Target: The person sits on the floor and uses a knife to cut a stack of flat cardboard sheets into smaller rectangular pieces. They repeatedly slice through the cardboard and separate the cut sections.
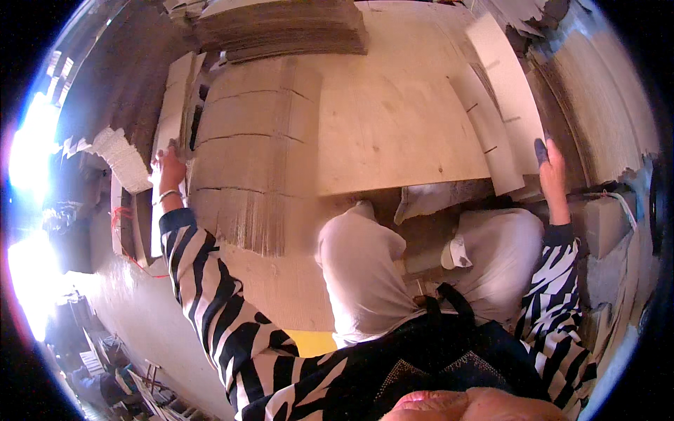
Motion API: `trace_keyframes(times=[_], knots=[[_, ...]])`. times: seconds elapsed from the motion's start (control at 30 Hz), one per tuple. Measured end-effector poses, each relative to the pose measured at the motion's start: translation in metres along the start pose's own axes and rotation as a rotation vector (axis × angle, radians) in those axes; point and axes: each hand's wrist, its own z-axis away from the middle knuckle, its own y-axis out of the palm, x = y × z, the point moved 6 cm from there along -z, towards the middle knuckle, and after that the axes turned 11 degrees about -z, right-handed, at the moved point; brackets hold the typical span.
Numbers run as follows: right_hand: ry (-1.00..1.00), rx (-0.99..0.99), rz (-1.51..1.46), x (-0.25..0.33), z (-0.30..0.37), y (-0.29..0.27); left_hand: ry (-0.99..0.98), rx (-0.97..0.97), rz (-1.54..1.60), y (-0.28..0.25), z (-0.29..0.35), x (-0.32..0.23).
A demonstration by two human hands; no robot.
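At the left, my left hand (168, 170) is closed around the edge of a long pale cardboard strip (176, 98). A bracelet circles that wrist. My right hand (553, 174) grips the near outer edge of a long slotted cardboard strip (504, 74) at the right, with a dark covering on one digit. Under this strip lies another slotted cardboard piece (484, 137). Between my hands, beside the left one, stands a tightly packed block of slotted cardboard pieces (242, 161). Fingers on the far sides of both strips are partly hidden.
A wooden board (393, 119) spans the middle before my knees. At the far side lies a stack of cardboard (281, 28). More cardboard sheets (597, 105) stand at the right. A torn cardboard bundle (123, 158) and red string (121, 212) are beyond my left hand.
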Motion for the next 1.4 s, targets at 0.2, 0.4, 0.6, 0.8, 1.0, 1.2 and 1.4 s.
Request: trace_keyframes(times=[0.2,0.4,0.6,0.8,1.0,1.2,1.4], knots=[[-0.18,0.186,0.05,0.072,-0.012,0.082,0.13,0.028,0.276,-0.172,0.068,-0.161],[-0.221,0.354,0.318,0.057,0.012,0.141,0.068,-0.027,0.05,-0.134,0.098,-0.292],[-0.174,0.346,0.251,0.039,0.004,0.137,0.112,-0.473,0.171,-0.151,0.11,-0.276],[-0.1,0.224,0.051,0.061,-0.007,0.111,0.408,0.178,0.417,-0.161,0.141,-0.331],[0.002,0.12,0.119,0.027,-0.033,0.108,0.424,0.122,0.669,-0.12,0.137,-0.349],[-0.334,-0.245,0.173,0.03,-0.036,0.072,0.474,0.024,0.733,-0.097,0.137,-0.356],[-0.421,-0.039,-0.167,0.087,-0.007,0.08,0.268,0.651,1.332,-0.117,0.195,-0.405]])
